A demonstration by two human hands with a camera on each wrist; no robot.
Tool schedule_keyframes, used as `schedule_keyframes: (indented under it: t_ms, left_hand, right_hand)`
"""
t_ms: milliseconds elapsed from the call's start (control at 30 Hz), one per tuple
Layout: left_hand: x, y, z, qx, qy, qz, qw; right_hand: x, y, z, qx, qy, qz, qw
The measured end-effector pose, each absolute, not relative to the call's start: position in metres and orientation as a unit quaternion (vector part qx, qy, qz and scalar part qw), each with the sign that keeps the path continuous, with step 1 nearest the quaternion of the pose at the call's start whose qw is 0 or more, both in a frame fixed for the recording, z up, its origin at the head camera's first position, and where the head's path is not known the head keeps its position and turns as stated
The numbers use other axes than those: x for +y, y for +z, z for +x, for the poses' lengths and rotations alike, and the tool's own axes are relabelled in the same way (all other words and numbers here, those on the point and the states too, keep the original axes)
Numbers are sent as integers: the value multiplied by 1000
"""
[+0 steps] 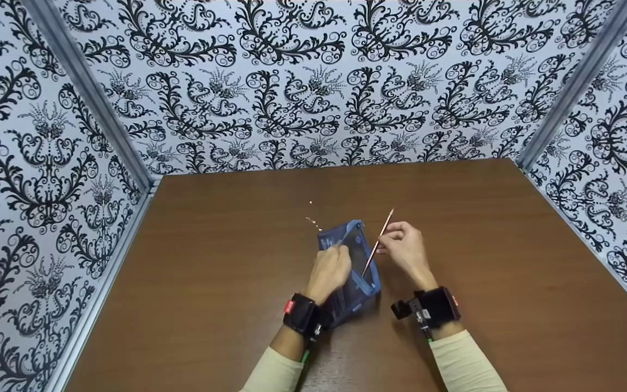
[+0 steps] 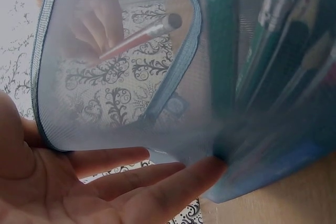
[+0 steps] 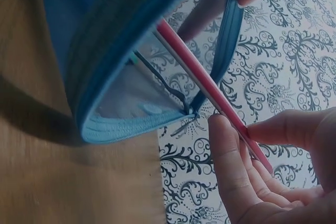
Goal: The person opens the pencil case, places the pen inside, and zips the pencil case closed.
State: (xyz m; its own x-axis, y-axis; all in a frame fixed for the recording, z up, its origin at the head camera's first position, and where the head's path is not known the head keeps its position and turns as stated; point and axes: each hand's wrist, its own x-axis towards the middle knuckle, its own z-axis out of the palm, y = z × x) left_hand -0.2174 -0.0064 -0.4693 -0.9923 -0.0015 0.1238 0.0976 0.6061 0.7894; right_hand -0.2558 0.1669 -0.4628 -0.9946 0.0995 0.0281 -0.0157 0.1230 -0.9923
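Note:
My left hand (image 1: 331,272) grips the rim of a blue mesh zip pouch (image 1: 346,302), holding its mouth wide toward the right. In my right hand (image 1: 405,250), thumb and fingers pinch a slim red-and-silver pencil (image 3: 197,72) near one end. Its other end, tipped with a dark cap (image 2: 174,21), slants down into the pouch's mouth. Through the mesh in the left wrist view, several pencils lie side by side, among them a green pencil (image 2: 223,51) and a sharpened one (image 2: 307,6). A dark zip edge (image 3: 113,51) curves around the opening in the right wrist view.
The brown wooden table (image 1: 210,261) lies under both hands. Small pale bits (image 1: 313,222) are scattered just beyond the pouch. A black-and-white patterned wall (image 1: 302,109) closes off the back and sides, with metal rails (image 1: 90,92) at the corners.

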Motion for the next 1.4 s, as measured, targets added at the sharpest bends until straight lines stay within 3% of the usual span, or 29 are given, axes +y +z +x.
schedule_keyframes:
  t_ms: [367,1400]
  left_hand:
    - [-6,-470,-217,-896,-440,-31,53]
    - [-7,-470,-217,-891,-449,-37,52]
  right_hand:
    - [152,-468,-249,-752,659,-6,-1]
    - [145,-475,-245,-763,644,23,-44]
